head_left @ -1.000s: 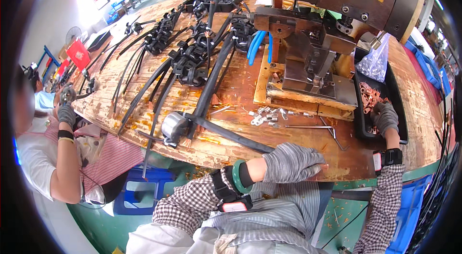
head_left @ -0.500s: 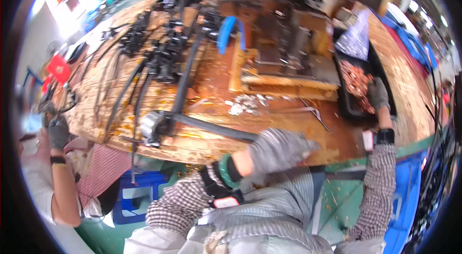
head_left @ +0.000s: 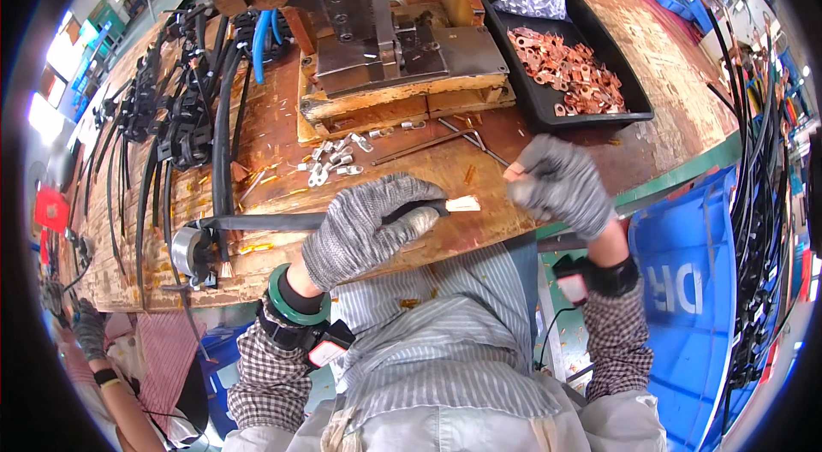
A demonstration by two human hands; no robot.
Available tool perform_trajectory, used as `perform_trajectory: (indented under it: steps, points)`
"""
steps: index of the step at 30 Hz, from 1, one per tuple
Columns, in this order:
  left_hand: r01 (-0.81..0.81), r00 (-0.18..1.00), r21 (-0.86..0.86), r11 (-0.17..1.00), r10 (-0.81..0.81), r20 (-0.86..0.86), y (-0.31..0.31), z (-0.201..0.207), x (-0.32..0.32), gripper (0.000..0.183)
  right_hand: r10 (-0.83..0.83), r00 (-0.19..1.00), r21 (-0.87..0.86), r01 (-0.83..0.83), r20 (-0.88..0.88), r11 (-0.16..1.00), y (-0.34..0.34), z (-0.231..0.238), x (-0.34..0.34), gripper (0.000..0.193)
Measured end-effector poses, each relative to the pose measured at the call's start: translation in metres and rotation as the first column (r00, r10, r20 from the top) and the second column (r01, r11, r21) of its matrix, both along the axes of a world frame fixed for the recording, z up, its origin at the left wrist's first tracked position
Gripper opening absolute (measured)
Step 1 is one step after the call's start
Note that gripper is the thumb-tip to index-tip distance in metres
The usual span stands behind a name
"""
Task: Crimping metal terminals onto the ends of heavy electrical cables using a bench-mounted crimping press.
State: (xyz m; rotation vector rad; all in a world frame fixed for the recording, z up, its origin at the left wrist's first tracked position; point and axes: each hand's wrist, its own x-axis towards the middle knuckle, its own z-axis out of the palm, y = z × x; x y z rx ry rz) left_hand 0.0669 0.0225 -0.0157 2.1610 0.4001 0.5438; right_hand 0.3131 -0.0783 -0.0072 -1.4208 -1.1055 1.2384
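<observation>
My left hand (head_left: pixel 364 225), in a grey knit glove, is closed around a flat-looking black cable (head_left: pixel 261 222) near the table's front edge. The cable's pale stripped end (head_left: pixel 463 205) sticks out past my fingers to the right. A short way off, my gloved right hand (head_left: pixel 565 185) pinches a small copper cable lug (head_left: pixel 514 172), mostly hidden by the fingers. The lug and the cable end are apart. Several similar copper lugs (head_left: pixel 569 75) are heaped in a black tray (head_left: pixel 556 121) behind my right hand.
A heavy metal press (head_left: pixel 377 50) on a wooden base stands beyond my hands. Silvery lugs (head_left: pixel 330 163) and a thin metal tool (head_left: pixel 424 145) lie before it. Black cables (head_left: pixel 184 122) cover the table's left side. A co-worker's gloved hand (head_left: pixel 88 328) is at far left.
My right hand has come out of the black tray toward the left hand, now with a copper lug. The head view has shifted, and the cable's stripped end now shows.
</observation>
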Motion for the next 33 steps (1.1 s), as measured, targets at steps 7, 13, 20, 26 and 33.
perform_trajectory:
  steps: [7,13,20,26,33]
  points:
    - [-0.058,0.998,0.055,0.997,0.057,0.025,-0.001,-0.004,0.003,0.019,0.126,0.991,-0.023,-0.125,0.047,0.992,-0.001,-0.011,-0.019,0.033]
    - [-0.057,0.998,0.104,0.993,0.054,0.029,-0.001,-0.005,0.005,0.018,0.167,0.95,0.049,-0.186,0.263,0.981,0.001,-0.001,-0.025,0.036]
    - [-0.094,0.996,0.277,0.956,0.089,0.03,-0.005,-0.005,0.007,0.021,0.122,0.992,-0.011,-0.122,0.027,0.992,-0.005,-0.001,-0.031,0.03]
    - [-0.095,0.995,0.373,0.923,0.105,-0.004,-0.004,-0.006,0.007,0.024,0.054,0.996,0.051,-0.05,-0.076,0.997,-0.008,-0.004,-0.046,0.021]
    - [-0.078,0.959,0.101,0.992,0.103,-0.265,0.022,0.007,-0.03,0.023,-0.025,0.999,0.151,0.029,-0.025,0.988,0.002,-0.01,-0.049,0.017]
